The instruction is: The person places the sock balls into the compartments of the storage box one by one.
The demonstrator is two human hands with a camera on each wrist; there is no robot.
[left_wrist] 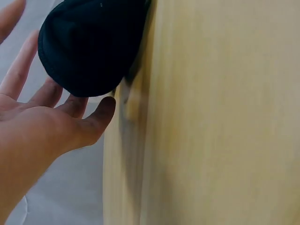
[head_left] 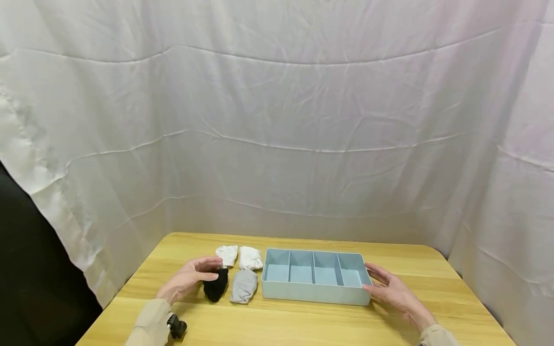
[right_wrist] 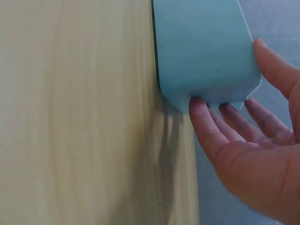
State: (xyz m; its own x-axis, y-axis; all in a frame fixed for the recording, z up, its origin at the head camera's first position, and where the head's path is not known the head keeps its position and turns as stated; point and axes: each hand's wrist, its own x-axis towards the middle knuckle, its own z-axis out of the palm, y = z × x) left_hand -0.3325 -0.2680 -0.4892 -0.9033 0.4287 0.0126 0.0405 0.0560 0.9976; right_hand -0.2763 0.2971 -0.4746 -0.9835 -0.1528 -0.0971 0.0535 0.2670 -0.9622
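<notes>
My left hand [head_left: 192, 276] reaches in beside a black rolled sock bundle [head_left: 215, 287], fingers spread and fairly straight. In the left wrist view the dark bundle [left_wrist: 93, 44] stands just past the fingertips, with nothing gripped. Behind and beside it lie two white sock bundles, one farther left [head_left: 227, 254] and one nearer the box [head_left: 250, 258], and a grey one [head_left: 244, 286]. My right hand [head_left: 394, 293] rests its fingertips at the right end of a light blue divided box [head_left: 316, 291]. In the right wrist view the fingers stay loosely extended along the box's end wall [right_wrist: 206, 51].
The box has several compartments in a row, with bare floors showing. All this stands on a wooden table [head_left: 259, 327] with rounded far corners. Pale curtains [head_left: 303, 144] hang behind and at both sides. A small black device [head_left: 177, 327] is strapped at the left wrist.
</notes>
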